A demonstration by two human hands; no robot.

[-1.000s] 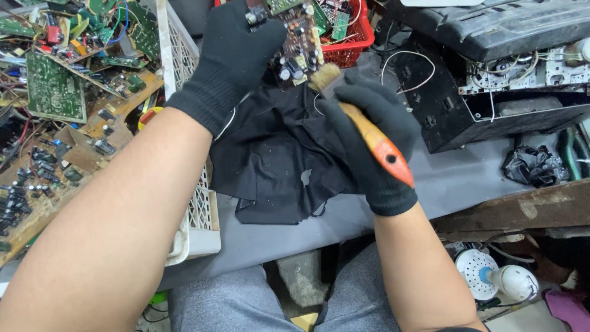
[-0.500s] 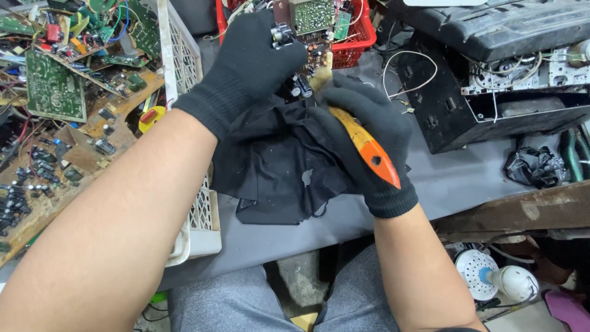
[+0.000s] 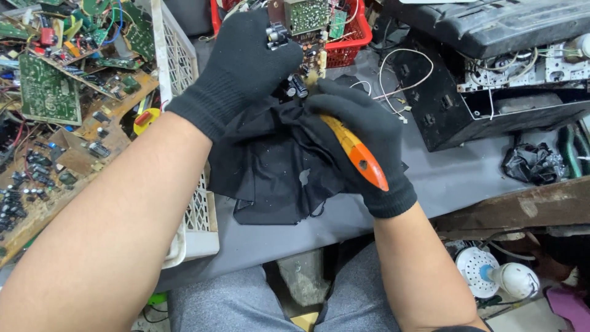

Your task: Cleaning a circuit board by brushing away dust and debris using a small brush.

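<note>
While gripped in gloves: circuit board [image 3: 305,27] in left hand [image 3: 246,67], orange-handled brush [image 3: 354,150] in right hand [image 3: 362,132].

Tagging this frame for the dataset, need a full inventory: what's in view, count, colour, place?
circuit board: one, brown-green, held up at top centre
brush: one, orange handle, in right hand, tip at the board
cloth: one, black, on bench under the hands
bench: one, grey, centre
red basket: one, top centre, behind the board
white crate: one, left of the cloth
scrap boards: many, green and brown, heaped at left
black casing: one, opened, at right
wires: a few, white, beside the casing
left hand: black glove, grips the board
right hand: black glove, grips the brush
</note>
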